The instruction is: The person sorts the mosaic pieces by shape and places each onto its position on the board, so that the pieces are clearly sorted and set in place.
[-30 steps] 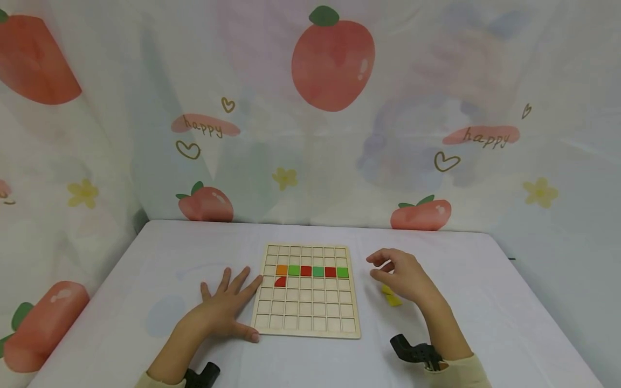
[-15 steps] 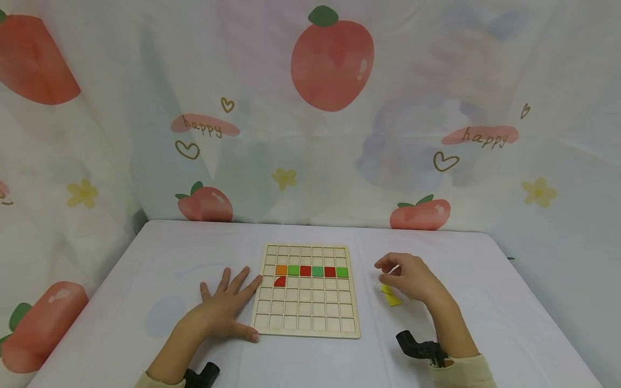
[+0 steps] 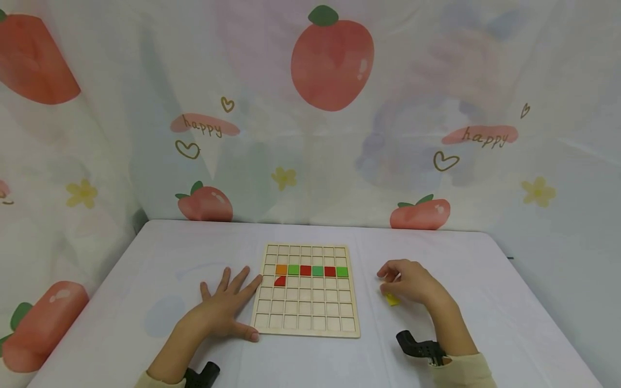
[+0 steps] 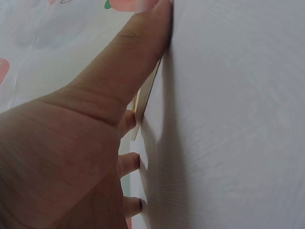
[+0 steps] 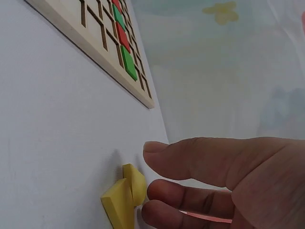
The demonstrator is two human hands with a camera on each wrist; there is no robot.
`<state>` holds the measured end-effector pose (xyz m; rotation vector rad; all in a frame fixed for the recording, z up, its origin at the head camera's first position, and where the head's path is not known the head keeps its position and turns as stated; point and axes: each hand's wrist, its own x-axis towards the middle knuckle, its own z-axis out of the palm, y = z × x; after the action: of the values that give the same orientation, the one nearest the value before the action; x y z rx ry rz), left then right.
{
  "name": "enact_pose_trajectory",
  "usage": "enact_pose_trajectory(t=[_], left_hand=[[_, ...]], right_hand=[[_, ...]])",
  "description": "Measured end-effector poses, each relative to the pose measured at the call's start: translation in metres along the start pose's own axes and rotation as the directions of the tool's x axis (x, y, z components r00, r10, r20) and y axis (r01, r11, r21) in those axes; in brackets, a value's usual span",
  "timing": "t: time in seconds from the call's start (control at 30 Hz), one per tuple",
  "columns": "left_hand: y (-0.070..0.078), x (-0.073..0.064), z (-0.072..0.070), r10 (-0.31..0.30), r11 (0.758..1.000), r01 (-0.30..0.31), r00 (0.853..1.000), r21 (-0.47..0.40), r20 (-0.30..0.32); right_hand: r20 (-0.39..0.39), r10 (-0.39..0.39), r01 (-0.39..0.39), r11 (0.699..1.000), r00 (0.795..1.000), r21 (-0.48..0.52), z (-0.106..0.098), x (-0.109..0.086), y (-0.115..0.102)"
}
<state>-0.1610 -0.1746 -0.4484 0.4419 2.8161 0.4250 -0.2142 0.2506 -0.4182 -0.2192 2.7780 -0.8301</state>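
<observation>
A square wooden grid board [image 3: 305,310] lies flat on the table. One row holds orange, green and red square tiles, and a red piece with a rounded corner [image 3: 280,281] sits one row nearer. My left hand [image 3: 225,310] rests with fingers spread at the board's left edge; in the left wrist view its thumb [image 4: 119,62] reaches along the board's near side. Right of the board, my right hand [image 3: 409,280] hovers low with thumb and fingers parted and nothing between them. Its fingertips are right at two small yellow pieces [image 5: 119,205], one leaning against the other.
A white cloth covers the table [image 3: 310,361]. Behind it hangs a curtain [image 3: 330,151] printed with fruit, hearts and flowers. Each wrist wears a black camera mount [image 3: 419,347].
My right hand has drawn back to the right and lowered toward the yellow pieces, now covering more of them. My left hand and the board stay in place.
</observation>
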Motion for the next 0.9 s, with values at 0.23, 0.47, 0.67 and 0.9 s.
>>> enact_pose_trajectory(t=[0.23, 0.47, 0.67, 0.9], left_hand=[[0.000, 0.001, 0.001, -0.003, 1.000, 0.003, 1.000, -0.005, 0.003], [0.001, 0.000, 0.000, -0.008, 1.000, 0.008, 1.000, -0.014, 0.004], [0.001, 0.000, 0.000, -0.011, 1.000, 0.011, 1.000, -0.015, 0.003], [0.001, 0.000, 0.000, -0.010, 1.000, 0.010, 1.000, -0.015, 0.005]], right_hand=[[0.004, 0.028, -0.028, 1.000, 1.000, -0.004, 0.002, 0.000, 0.001], [0.000, 0.040, -0.040, 0.999, 0.999, -0.035, 0.004, 0.000, 0.001], [-0.003, 0.064, -0.064, 0.996, 0.998, -0.055, 0.008, 0.003, 0.003], [-0.022, 0.042, -0.043, 0.996, 0.999, -0.072, 0.013, 0.004, -0.001]])
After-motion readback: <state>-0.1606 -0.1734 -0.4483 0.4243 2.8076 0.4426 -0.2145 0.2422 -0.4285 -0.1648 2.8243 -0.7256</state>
